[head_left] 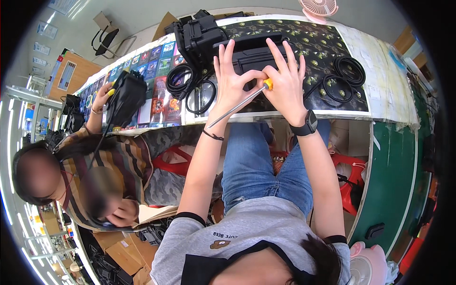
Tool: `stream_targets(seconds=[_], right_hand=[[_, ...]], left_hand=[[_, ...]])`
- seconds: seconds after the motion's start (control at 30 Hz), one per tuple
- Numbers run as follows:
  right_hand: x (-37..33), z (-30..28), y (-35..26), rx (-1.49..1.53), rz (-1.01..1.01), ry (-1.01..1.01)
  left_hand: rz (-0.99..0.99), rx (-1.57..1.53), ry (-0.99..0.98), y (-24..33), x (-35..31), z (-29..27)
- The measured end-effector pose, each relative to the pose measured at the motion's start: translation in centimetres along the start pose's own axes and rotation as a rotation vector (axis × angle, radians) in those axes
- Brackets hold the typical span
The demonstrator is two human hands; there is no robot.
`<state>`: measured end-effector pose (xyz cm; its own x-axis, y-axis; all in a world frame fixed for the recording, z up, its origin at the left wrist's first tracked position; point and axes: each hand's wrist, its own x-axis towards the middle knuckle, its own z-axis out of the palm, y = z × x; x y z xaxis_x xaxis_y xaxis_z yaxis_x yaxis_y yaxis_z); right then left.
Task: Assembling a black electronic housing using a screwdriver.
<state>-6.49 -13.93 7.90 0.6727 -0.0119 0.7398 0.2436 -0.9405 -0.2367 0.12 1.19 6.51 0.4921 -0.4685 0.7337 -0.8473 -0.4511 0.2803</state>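
Above the table's near edge, my left hand (232, 85) and my right hand (286, 84) meet at their thumbs and forefingers, other fingers spread upward. A screwdriver (237, 105) with a yellow handle is in the grip of my right hand. Its metal shaft slants down to the left, across my left wrist. My left thumb and forefinger pinch together beside the handle; what lies between them is too small to make out. Behind my hands rests a black plastic box-like device (254, 56), partly hidden by them. A black cable coil (183, 80) lies left of my hands, another cable coil (349, 71) to the right.
More black devices (199, 35) are stacked at the table's far side. On my left, a co-worker (109, 166) holds a black device (127, 95) over the table. A pink fan (319, 8) stands at the far edge. A green surface (392, 161) is on my right.
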Motion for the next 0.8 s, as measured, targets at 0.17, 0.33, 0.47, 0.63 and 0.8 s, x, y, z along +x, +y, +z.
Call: stream_targets(seconds=[0.17,0.33,0.47,0.63,0.8], right_hand=[[0.9,0.9,0.4,0.017,0.002,0.022],[2.3,1.8,1.0,-0.002,0.034,0.013],[2.0,1.7,1.0,-0.004,0.02,0.03],[1.3,1.4,0.5,-0.019,0.055,0.026],[-0.6,0.3,-0.3,0.09,0.02,0.055]], left_hand=[[0.004,-0.046,0.025,-0.9,0.9,0.4],[-0.036,-0.058,0.016,-1.4,1.8,0.4],[-0.048,-0.044,0.061,-1.0,1.5,0.5],[-0.057,-0.067,0.056,-0.9,0.9,0.6],[0.032,-0.116,0.066,-0.3,-0.4,0.2]])
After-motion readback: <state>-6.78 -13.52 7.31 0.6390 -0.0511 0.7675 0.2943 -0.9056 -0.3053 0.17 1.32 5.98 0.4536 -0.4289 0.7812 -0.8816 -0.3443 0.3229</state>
